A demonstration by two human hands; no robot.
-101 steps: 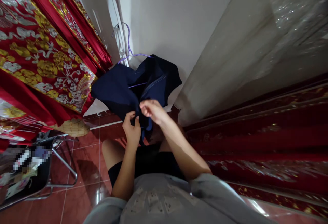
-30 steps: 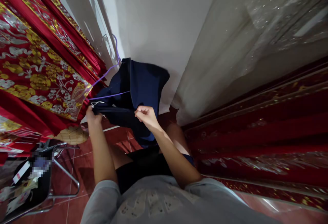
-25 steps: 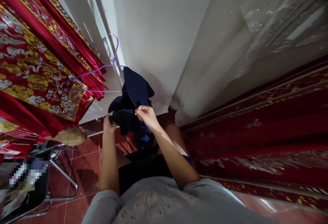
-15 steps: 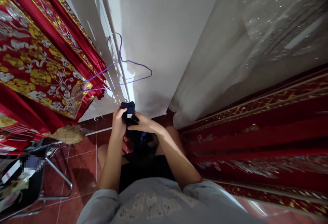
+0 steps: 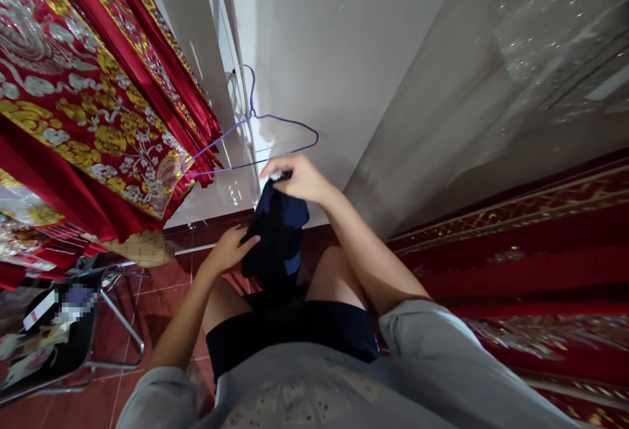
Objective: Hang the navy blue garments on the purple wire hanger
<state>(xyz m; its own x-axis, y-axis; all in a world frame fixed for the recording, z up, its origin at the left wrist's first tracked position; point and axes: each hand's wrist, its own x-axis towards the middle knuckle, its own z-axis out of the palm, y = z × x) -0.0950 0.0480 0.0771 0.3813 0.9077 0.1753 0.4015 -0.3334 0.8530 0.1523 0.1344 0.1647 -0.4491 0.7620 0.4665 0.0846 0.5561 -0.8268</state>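
Note:
A dark navy garment (image 5: pixel 278 229) hangs in folds in front of my knees, with a lighter blue patch low on it. My right hand (image 5: pixel 299 179) pinches its top edge, where a small white bit, perhaps a label, shows at the fingertips. Lower down, my left hand (image 5: pixel 230 249) has the garment's left side between thumb and fingers; the thumb lies across the front and the fingertips are partly hidden. Just above and beyond my right hand, a thin purple hanger (image 5: pixel 285 121) hangs with nothing on it from a hook by the white door frame.
Red embroidered clothing (image 5: pixel 98 108) with gold and silver flowers hangs at the left. Below it stands a black metal-framed chair (image 5: pixel 83 344) with papers and small things on it. At the right hang a pale sheer cover (image 5: pixel 442 88) and red, gold-trimmed cloth (image 5: pixel 515 259).
My right hand has risen to the upper right, drawing the bunched garment up so that it hangs longer. My left hand has moved slightly down along its side. The camera view has shifted a little.

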